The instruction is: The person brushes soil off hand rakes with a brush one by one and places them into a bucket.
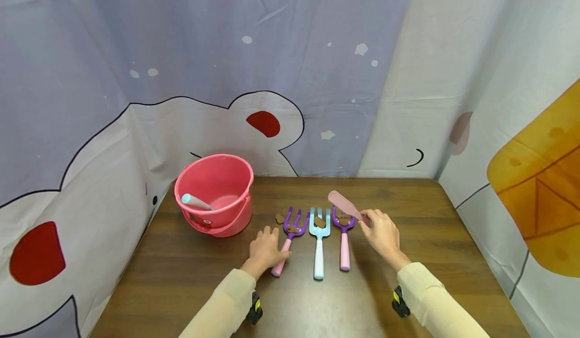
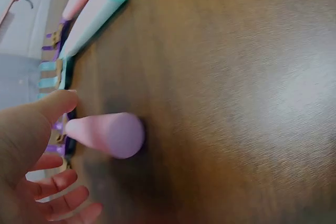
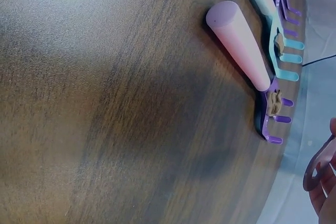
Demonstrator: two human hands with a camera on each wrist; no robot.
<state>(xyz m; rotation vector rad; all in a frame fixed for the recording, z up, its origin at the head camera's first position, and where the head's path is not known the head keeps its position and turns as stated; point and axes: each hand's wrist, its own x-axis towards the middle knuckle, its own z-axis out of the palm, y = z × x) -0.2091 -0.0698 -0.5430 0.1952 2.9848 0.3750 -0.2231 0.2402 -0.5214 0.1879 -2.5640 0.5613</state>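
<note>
My right hand [image 1: 382,233] pinches the end of a pink plastic spatula [image 1: 345,205], its flat blade angled up to the left. My left hand [image 1: 265,250] is beside the left purple garden fork [image 1: 293,227], thumb and fingers spread around its pink handle [image 2: 107,134] without visibly gripping it. A light blue garden fork [image 1: 319,245] lies in the middle. To its right rests another purple fork [image 1: 345,250] with a pink handle, partly beneath the raised spatula blade. Brown clay-like lumps [image 1: 319,221] sit on the fork heads.
A pink bucket [image 1: 246,212] stands at the table's back left, with a white, teal-tipped handle [image 1: 196,201] leaning inside it. One loose brown lump [image 1: 280,219] lies left of the forks. Printed curtains [image 1: 317,41] surround the wooden table [image 1: 344,308] at the back and sides.
</note>
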